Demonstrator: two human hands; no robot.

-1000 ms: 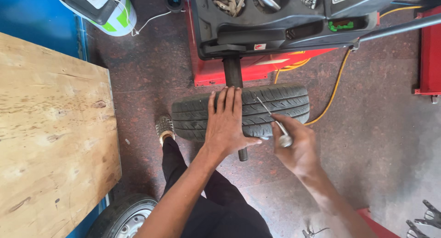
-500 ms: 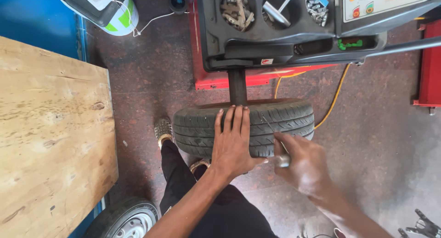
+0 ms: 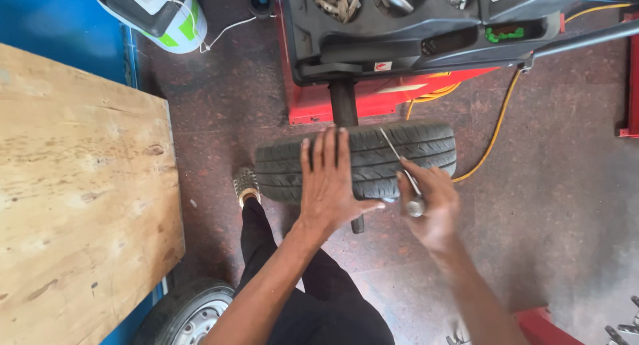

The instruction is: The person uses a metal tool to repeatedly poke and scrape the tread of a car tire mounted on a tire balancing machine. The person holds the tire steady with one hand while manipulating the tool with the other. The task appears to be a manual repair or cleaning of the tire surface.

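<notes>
Left hand (image 3: 331, 185) flat on tyre (image 3: 373, 160) tread, fingers spread, gripping nothing. Right hand (image 3: 429, 202) clamped on screwdriver (image 3: 401, 173), tip against tread. Tyre upright on balancer (image 3: 413, 45) shaft, above floor. Plywood (image 3: 73, 198) well left.

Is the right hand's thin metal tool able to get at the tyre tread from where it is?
Probably yes: the right hand holds the thin tool over the tyre, and the left hand rests flat beside it, not blocking.
</notes>
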